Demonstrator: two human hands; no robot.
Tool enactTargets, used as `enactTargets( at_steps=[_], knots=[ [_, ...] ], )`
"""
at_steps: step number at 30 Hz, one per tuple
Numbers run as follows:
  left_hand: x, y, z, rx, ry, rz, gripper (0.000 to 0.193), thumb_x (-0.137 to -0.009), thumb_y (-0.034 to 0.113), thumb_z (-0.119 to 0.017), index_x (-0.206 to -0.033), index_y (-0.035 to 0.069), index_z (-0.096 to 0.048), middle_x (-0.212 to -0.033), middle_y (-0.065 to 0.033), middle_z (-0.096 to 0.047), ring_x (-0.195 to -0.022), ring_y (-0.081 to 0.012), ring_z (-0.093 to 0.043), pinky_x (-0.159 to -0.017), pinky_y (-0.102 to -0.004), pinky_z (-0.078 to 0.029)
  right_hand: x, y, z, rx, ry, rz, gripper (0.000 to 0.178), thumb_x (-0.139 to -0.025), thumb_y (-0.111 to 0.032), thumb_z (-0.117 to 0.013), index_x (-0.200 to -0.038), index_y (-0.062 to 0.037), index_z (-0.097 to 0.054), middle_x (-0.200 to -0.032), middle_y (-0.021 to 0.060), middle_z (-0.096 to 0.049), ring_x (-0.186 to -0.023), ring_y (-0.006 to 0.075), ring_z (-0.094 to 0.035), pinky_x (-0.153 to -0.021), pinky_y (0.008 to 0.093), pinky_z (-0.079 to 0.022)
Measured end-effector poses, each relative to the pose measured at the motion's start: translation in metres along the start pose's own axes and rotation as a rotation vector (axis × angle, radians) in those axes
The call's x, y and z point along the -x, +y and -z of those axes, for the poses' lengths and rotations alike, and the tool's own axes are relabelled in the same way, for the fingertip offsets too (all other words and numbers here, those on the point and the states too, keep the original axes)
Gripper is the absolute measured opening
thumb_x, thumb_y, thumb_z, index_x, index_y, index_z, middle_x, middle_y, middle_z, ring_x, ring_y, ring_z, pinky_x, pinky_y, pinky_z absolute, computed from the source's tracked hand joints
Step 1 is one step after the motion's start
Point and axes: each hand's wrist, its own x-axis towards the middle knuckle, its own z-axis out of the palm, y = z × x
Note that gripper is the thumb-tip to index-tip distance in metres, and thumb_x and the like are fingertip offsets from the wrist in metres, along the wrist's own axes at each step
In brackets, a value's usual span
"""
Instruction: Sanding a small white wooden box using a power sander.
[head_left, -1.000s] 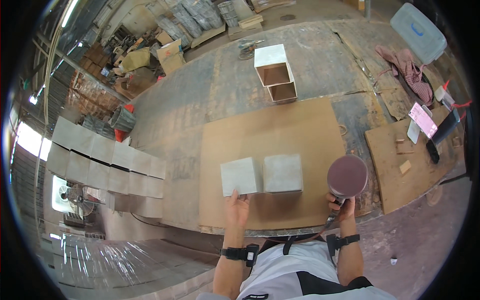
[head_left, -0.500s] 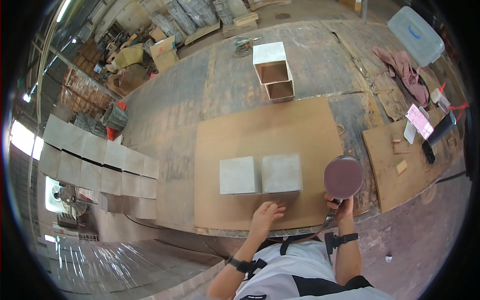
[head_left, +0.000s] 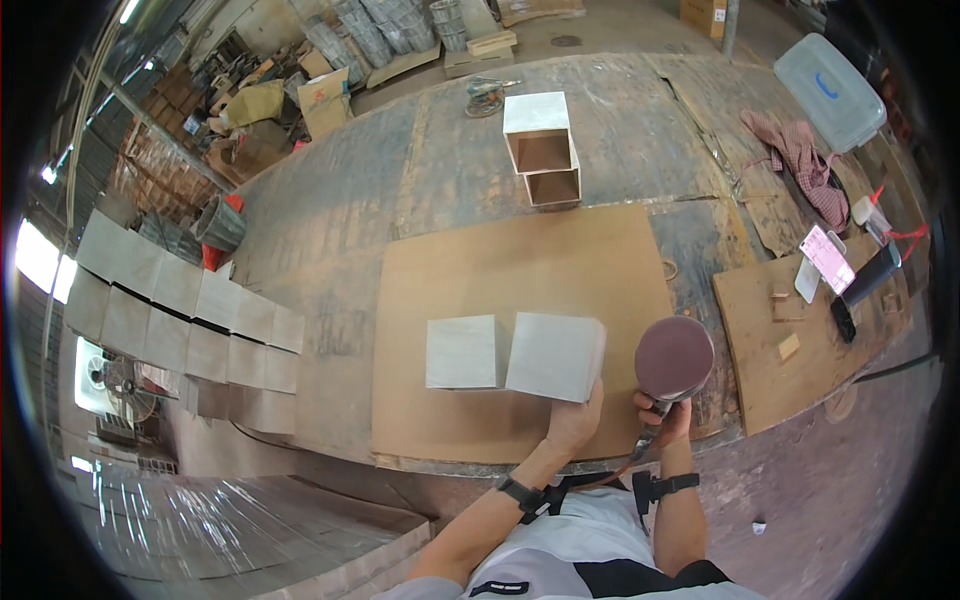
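In my right hand (head_left: 665, 412) is a handheld disc sander (head_left: 675, 358), its round reddish-brown pad turned up toward me and its hose running down to my waist. My left hand (head_left: 577, 418) grips the near right edge of a white box (head_left: 552, 355), which is tilted and slightly turned; its fingertips are partly hidden behind the box. Just to the left, a second white box (head_left: 462, 352) rests squarely on a brown cardboard sheet (head_left: 440, 280) on the worktable.
Two open white boxes (head_left: 540, 125) stand stacked at the table's far side. Rows of pale boxes (head_left: 185, 300) line the left edge. At right lie a wooden board (head_left: 775, 370), a phone (head_left: 827, 258), a checked cloth (head_left: 800, 160) and a clear plastic lid (head_left: 830, 90).
My left hand has moved right and taken hold of the right-hand box, which has turned and tilted. The sander stays raised in my right hand.
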Motion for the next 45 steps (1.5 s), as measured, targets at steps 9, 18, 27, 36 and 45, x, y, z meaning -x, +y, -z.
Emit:
enactTargets(
  at_steps=[9, 18, 27, 36, 45],
  knots=[
    [0.021, -0.035, -0.030, -0.624, -0.292, -0.113, 0.031, -0.079, 0.010, -0.052, -0.104, -0.007, -0.053, -0.099, -0.0253, -0.057, -0.095, -0.0403, -0.057, -0.077, -0.0434, -0.049, -0.001, 0.001, -0.002, 0.007, 0.009, -0.013, 0.035, -0.083, -0.032, -0.056, -0.106, -0.0052, -0.051, -0.087, 0.0070, -0.049, -0.073, 0.0197, -0.043, -0.040, 0.0210, -0.031],
    [0.014, -0.048, -0.028, -0.614, -0.224, -0.066, 0.024, -0.083, 0.011, -0.052, -0.101, -0.004, -0.055, -0.093, -0.0226, -0.058, -0.085, -0.0377, -0.058, -0.070, -0.0432, -0.049, -0.002, 0.000, 0.001, -0.009, -0.032, -0.026, 0.034, -0.083, -0.030, -0.056, -0.106, -0.0054, -0.051, -0.087, 0.0074, -0.050, -0.076, 0.0210, -0.044, -0.041, 0.0223, -0.035],
    [0.019, -0.058, -0.034, -0.605, -0.201, -0.118, 0.026, -0.087, 0.011, -0.046, -0.108, -0.002, -0.053, -0.102, -0.0208, -0.059, -0.098, -0.0369, -0.056, -0.079, -0.0426, -0.048, 0.000, 0.001, -0.004, -0.011, 0.025, -0.027, 0.034, -0.083, -0.028, -0.056, -0.107, -0.0056, -0.052, -0.088, 0.0074, -0.051, -0.076, 0.0220, -0.044, -0.041, 0.0227, -0.036],
    [-0.012, -0.008, 0.022, -0.134, -0.872, 0.755, 0.050, -0.087, 0.038, -0.056, -0.108, -0.006, -0.049, -0.108, -0.0246, -0.052, -0.105, -0.0343, -0.050, -0.086, -0.0414, -0.043, 0.000, -0.002, 0.000, 0.067, 0.037, 0.025, 0.033, -0.083, -0.027, -0.057, -0.106, -0.0044, -0.052, -0.088, 0.0079, -0.051, -0.075, 0.0221, -0.045, -0.040, 0.0227, -0.036],
    [0.025, -0.058, 0.088, -0.029, 0.019, 0.648, 0.052, -0.076, 0.034, -0.070, -0.102, -0.008, -0.055, -0.106, -0.0263, -0.054, -0.102, -0.0421, -0.047, -0.087, -0.0461, -0.039, 0.000, 0.000, -0.011, 0.058, 0.057, -0.005, 0.036, -0.079, -0.026, -0.059, -0.106, -0.0037, -0.051, -0.089, 0.0082, -0.051, -0.075, 0.0219, -0.045, -0.041, 0.0228, -0.035]
  ],
)
